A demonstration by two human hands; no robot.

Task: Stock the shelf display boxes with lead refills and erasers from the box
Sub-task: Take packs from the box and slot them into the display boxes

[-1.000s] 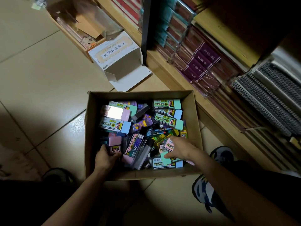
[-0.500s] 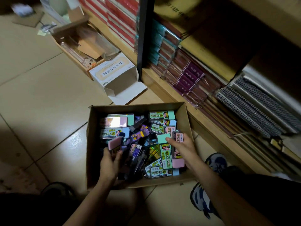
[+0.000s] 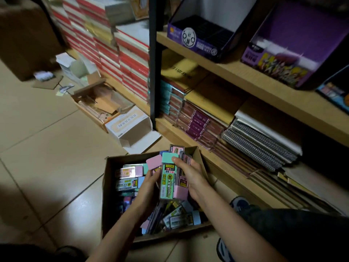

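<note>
left hand (image 3: 149,186) + right hand (image 3: 191,174) grips clasp refill packs (image 3: 167,181) | above box (image 3: 106,188) | likely squaring bundle for display box (image 3: 198,43)

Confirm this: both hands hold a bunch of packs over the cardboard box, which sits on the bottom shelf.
Not on the shelf: the head view shows the cardboard box on the tiled floor beside it. Left hand and right hand do hold the packs over it.

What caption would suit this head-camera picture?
Left hand and right hand hold lead refill cases above the cardboard box beside the shelf.
</note>
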